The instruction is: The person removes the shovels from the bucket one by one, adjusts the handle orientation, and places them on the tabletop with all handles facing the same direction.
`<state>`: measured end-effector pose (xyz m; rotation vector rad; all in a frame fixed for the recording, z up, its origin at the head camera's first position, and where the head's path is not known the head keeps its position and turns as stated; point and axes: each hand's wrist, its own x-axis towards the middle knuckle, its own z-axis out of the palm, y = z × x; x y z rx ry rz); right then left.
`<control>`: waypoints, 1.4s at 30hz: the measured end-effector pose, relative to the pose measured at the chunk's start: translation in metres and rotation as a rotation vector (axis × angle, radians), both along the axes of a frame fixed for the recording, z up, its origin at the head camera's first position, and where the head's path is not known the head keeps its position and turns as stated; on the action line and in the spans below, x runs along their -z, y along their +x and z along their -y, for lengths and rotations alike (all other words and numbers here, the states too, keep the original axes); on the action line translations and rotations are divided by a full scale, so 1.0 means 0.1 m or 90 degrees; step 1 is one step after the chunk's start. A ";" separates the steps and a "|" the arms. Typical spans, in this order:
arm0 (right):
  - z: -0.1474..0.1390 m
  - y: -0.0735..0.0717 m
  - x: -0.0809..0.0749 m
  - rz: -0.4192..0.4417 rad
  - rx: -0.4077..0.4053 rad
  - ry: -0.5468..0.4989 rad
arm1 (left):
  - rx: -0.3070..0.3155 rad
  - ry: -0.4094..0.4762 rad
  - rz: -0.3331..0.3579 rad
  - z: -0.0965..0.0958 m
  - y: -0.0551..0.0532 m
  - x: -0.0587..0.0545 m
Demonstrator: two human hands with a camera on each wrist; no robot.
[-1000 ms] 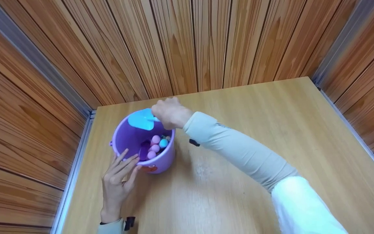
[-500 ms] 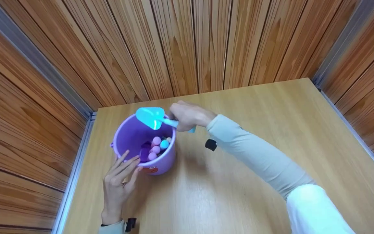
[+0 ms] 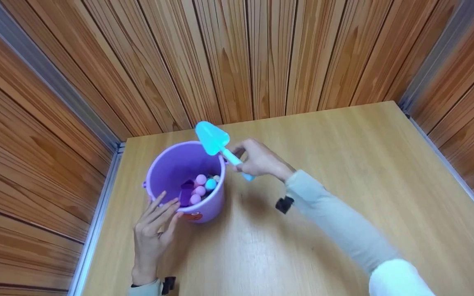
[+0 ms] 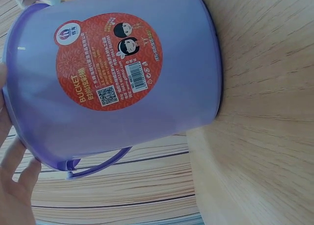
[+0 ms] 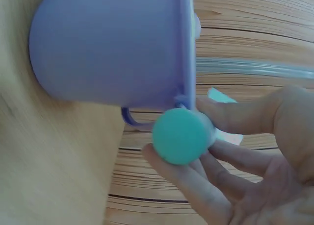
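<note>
A purple plastic bucket (image 3: 167,158) stands upright on the table, holding several pink balls (image 3: 200,179), a blue ball (image 3: 210,184) and a dark purple piece (image 3: 186,194). My left hand (image 3: 150,234) rests its fairly straight fingers on the near left part of the rim. In the left wrist view, fingers (image 4: 12,156) touch the bucket's rim edge beside its red label (image 4: 110,61). My right hand (image 3: 259,160) pinches the handle of a light blue toy trowel (image 3: 212,137), whose blade rises above the far right rim. The handle's round end (image 5: 180,137) faces the right wrist camera.
A wooden table (image 3: 303,205) lies beneath, with wood-plank walls (image 3: 237,57) behind and at both sides. Metal rails (image 3: 101,209) run along the table's sides. The bucket's purple carrying handle (image 4: 105,163) hangs down outside it.
My right hand has moved right and toward me from over the bucket, carrying the trowel to the right rim. Its blade has swung to point up and away. My left hand stays at the rim.
</note>
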<state>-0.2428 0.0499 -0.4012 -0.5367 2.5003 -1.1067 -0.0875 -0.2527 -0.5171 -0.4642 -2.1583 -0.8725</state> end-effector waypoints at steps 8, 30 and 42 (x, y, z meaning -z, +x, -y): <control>-0.14 0.14 0.33 0.001 0.066 -0.117 | 0.005 0.011 -0.010 -0.01 -0.03 0.00; -0.10 0.30 1.02 0.064 0.231 -0.263 | 0.000 0.031 0.005 -0.04 -0.04 -0.01; -0.10 0.36 1.46 0.143 0.311 -0.303 | 0.007 0.035 -0.004 -0.01 -0.02 0.04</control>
